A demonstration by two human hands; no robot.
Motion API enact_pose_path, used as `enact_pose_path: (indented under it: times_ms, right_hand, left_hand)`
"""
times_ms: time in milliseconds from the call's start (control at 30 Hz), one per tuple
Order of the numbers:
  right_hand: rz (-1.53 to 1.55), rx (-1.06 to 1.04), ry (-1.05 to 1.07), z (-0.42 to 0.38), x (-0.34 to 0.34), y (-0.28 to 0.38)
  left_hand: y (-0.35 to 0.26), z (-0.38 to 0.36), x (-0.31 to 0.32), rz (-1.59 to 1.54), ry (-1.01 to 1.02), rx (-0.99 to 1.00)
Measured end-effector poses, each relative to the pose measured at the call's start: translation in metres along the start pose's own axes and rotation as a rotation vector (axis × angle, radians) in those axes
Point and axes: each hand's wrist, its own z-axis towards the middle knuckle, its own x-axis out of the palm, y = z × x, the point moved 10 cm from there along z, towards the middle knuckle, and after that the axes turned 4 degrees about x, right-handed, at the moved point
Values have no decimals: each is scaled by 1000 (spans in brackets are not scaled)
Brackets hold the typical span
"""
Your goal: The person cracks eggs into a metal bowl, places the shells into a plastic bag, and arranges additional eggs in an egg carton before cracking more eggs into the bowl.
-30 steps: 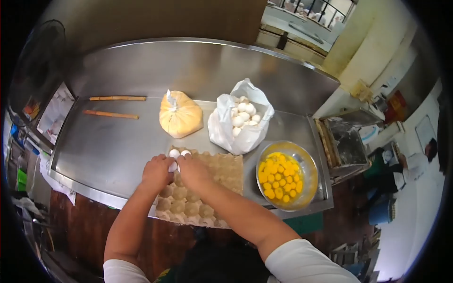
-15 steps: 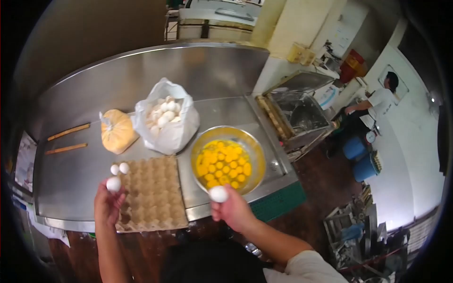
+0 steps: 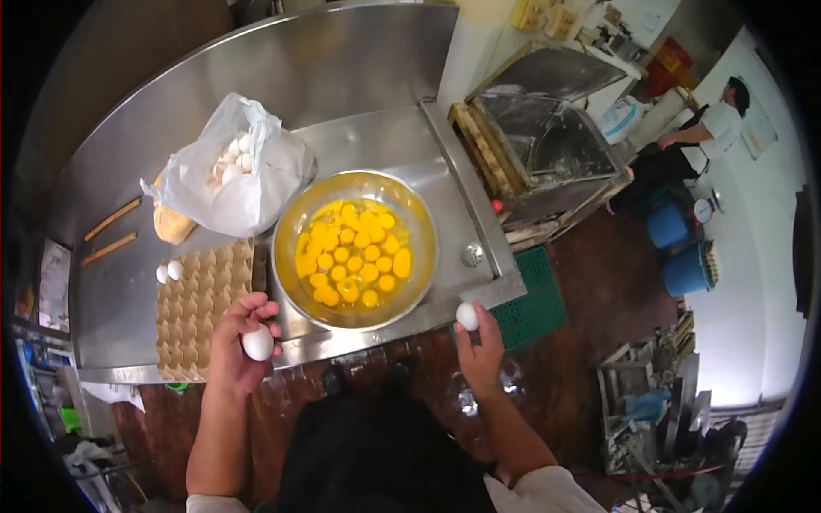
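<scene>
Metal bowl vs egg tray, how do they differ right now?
The metal bowl is round and shiny; the egg tray is four-sided, brown and dull. The metal bowl holds many raw yolks out of their shells, while the egg tray has two whole white eggs at its far-left corner. Both rest on the steel counter.

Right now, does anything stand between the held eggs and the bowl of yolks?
Nothing visible stands between the egg in the right hand and the metal bowl but its rim. The left hand curls its fingers partly between the other egg and that rim.
</scene>
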Motion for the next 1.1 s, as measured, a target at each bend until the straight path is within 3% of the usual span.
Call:
enact_pose_path:
  times_ms: [67,133,267,367,500,533,567,600,667,700,867,967,1033,1100]
  right_hand:
    - [-3,23,24,3,3,1]
    - [-3,-102,50,6,5,15]
    - [-94,-196,41,1,8,16]
    - [-147,-147,112,-6,25,-10]
    - [-106,-163,102,11,15,29]
    - [96,10,123,16,17,29]
    - [298,182,145,21,22,27]
    - [296,173,152,29,23,38]
    - [1040,733,468,23,76,37]
    - [1073,835,518,23,88,47]
    - [1188,929,733,30,127,80]
    - [1050,885,721,34,145,71]
    - [923,850,671,41,149,65]
    - [890,832,641,47,153,65]
  left_hand:
    - [4,5,6,-11,36,12]
    - [9,10,14,15,141,17]
    - [17,15,19,12,112,-2]
    - [25,14,27,82,117,-28]
    - [38,15,49,275,216,-66]
    - [42,20,56,270,216,-64]
    - [39,25,78,454,366,100]
    - [34,23,102,636,509,269]
    - [23,25,140,728,578,396]
    - [17,21,160,827,652,518]
    - [14,40,181,1045,628,610]
    - [11,46,183,1201,602,573]
    - [5,44,186,1240,621,754]
    - [1,45,186,1219,579,701]
